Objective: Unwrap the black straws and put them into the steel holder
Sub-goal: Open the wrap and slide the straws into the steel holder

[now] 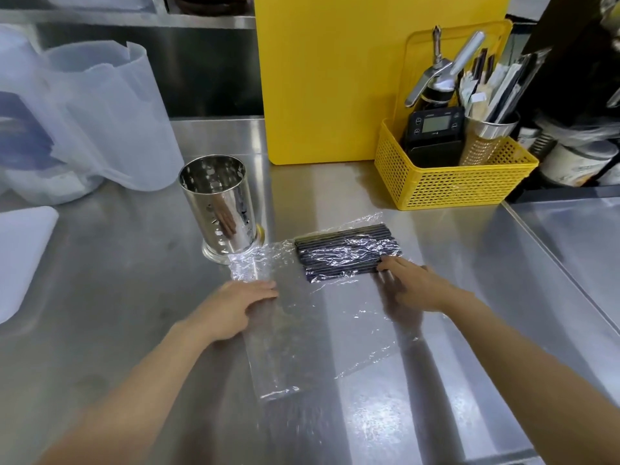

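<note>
A flat bundle of black straws [347,253] lies on the steel counter, still covered by crinkled clear plastic wrap [322,333] that spreads out toward me. The perforated steel holder [219,204] stands upright and empty to the left of the bundle. My left hand [240,305] rests flat on the wrap's left edge with straight fingers. My right hand [414,285] lies flat at the bundle's near right corner, fingertips touching the wrapped straws.
A yellow basket [446,182] with a timer, utensils and wrapped straws stands at the back right, in front of a yellow board [328,78]. Translucent plastic jugs [110,119] stand at the back left. A white board [23,256] lies at the left edge.
</note>
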`<act>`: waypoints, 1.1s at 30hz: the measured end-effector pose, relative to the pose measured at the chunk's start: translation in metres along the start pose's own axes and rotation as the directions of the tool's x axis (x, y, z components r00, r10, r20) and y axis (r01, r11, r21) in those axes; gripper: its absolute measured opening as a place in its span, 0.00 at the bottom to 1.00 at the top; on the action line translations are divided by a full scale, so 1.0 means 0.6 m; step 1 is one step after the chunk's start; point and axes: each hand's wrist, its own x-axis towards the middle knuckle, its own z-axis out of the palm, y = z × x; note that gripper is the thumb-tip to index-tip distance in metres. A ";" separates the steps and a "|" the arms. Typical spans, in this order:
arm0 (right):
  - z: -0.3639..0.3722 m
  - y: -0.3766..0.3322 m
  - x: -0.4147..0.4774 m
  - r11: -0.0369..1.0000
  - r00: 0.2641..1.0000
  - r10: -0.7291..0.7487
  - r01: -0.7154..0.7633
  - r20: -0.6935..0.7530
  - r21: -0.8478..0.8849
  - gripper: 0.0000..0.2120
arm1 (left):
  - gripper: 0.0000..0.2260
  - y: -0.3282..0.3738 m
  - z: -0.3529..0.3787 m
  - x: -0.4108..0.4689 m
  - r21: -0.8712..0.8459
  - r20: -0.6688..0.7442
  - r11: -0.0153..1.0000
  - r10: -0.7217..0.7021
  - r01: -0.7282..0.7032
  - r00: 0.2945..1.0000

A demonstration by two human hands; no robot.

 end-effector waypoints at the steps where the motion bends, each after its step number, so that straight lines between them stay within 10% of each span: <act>1: 0.000 0.000 0.000 1.000 1.000 0.003 -0.003 -0.001 0.003 0.27 | 0.25 0.012 -0.019 0.005 0.057 0.046 0.995 -0.080 0.078 0.996; 5: 0.009 -0.001 0.005 0.999 0.998 -0.001 0.004 -0.063 0.038 0.23 | 0.12 0.102 -0.055 0.009 0.049 -0.145 0.990 -0.122 0.130 0.982; 8: 0.013 0.000 0.006 1.000 0.996 0.006 -0.004 -0.085 0.026 0.22 | 0.25 0.185 -0.006 -0.002 0.038 -0.016 0.998 0.045 -0.045 0.999; 11: 0.012 0.003 0.005 1.000 0.996 0.002 -0.001 -0.087 0.020 0.22 | 0.36 0.236 0.057 -0.016 0.277 0.209 0.947 0.108 -0.165 0.972; 16: 0.007 0.008 0.006 1.000 0.998 -0.014 0.014 -0.063 0.004 0.22 | 0.23 0.230 0.099 -0.018 0.546 0.081 0.808 0.211 -0.220 0.974; 26: -0.042 0.009 -0.007 0.968 0.956 -0.016 0.088 -0.293 0.234 0.17 | 0.18 0.217 -0.016 0.020 0.192 -0.301 0.969 -0.093 0.156 0.949; 33: -0.069 0.059 -0.007 0.948 0.998 -0.069 0.063 0.009 0.311 0.29 | 0.09 0.190 -0.092 0.030 0.001 -0.424 0.983 -0.164 0.182 0.891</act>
